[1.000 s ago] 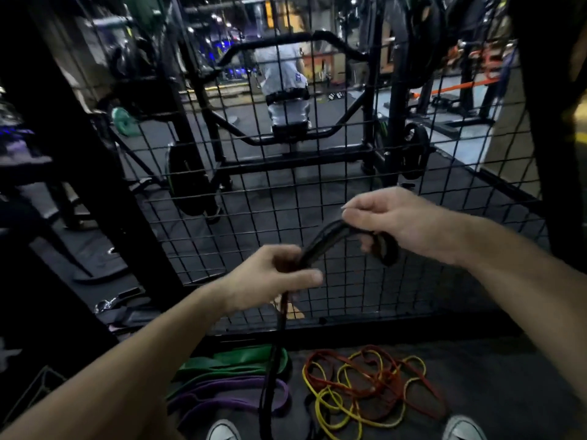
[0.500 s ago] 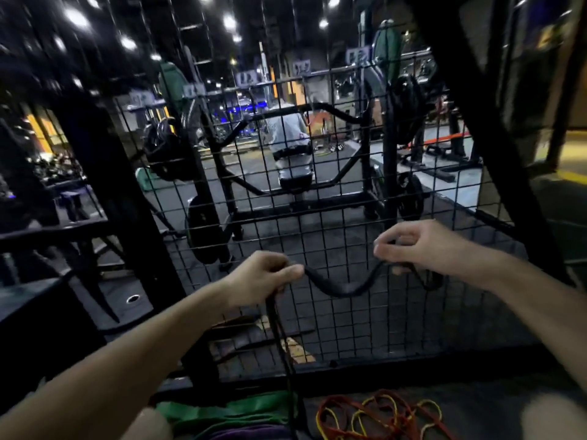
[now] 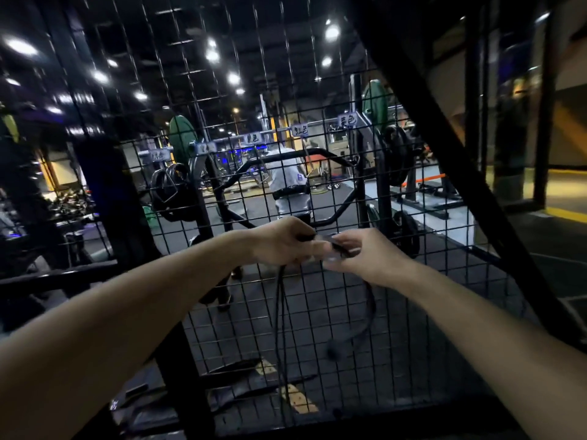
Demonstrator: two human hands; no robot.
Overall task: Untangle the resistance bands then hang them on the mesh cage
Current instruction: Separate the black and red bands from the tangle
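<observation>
My left hand (image 3: 282, 241) and right hand (image 3: 359, 258) have come together, both pinching the black band (image 3: 370, 300) up against the mesh cage (image 3: 317, 312); its loops dangle below, so hanging looks close.

Black band (image 3: 281, 312) looks like matt rubber, smooth and limp — the mesh cage (image 3: 317, 328) is thin metal wire with a dull black coat. Floor (image 3: 333, 312) reads as dark, matt rubber matting — green weight plate (image 3: 374, 103) shows a slight sheen
</observation>
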